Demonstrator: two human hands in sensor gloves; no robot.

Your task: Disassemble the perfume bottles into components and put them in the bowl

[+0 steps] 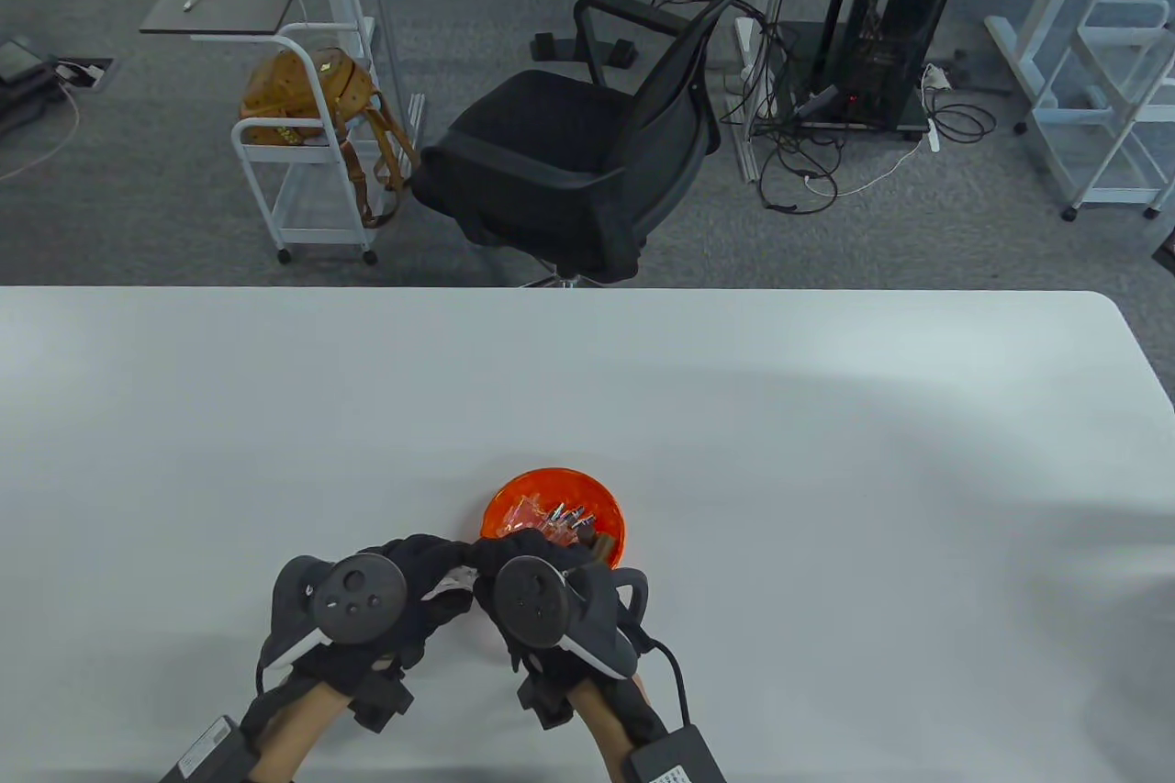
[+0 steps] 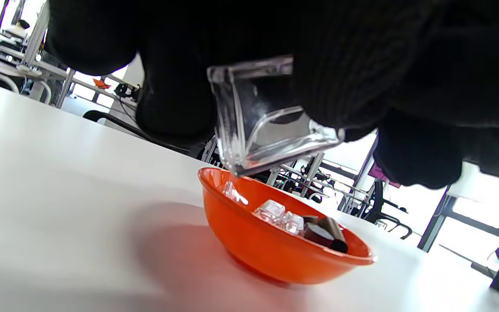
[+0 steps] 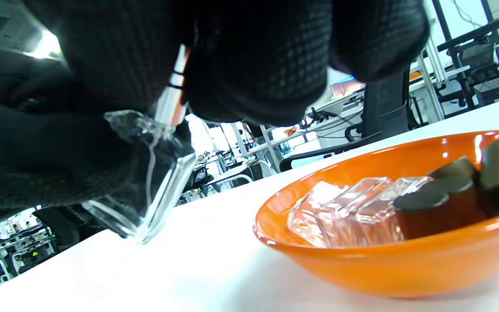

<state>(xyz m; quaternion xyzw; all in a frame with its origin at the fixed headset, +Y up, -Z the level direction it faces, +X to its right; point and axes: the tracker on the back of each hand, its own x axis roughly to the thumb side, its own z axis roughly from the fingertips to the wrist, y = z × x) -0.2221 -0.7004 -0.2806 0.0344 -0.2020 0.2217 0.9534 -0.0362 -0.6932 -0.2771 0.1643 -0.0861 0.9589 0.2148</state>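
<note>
A clear glass perfume bottle (image 2: 267, 125) hangs just above the table beside the orange bowl (image 2: 254, 242). My left hand (image 1: 450, 564) grips it, gloved fingers (image 2: 176, 108) wrapped round its sides. My right hand (image 1: 503, 558) meets the left at the bowl's near rim (image 1: 500, 503), and its fingers (image 3: 254, 65) curl over the upper end of the bottle (image 3: 154, 186). Both hands hide the bottle in the table view, and its cap is hidden everywhere. The bowl (image 3: 383, 264) holds clear bottle bodies (image 3: 349, 208), dark brown caps (image 3: 440, 203) and silver spray parts (image 1: 565, 515).
The white table (image 1: 826, 498) stretches wide to the left, right and back of the bowl. Beyond its far edge stand a black office chair (image 1: 587, 159) and a white cart with a brown bag (image 1: 307, 99).
</note>
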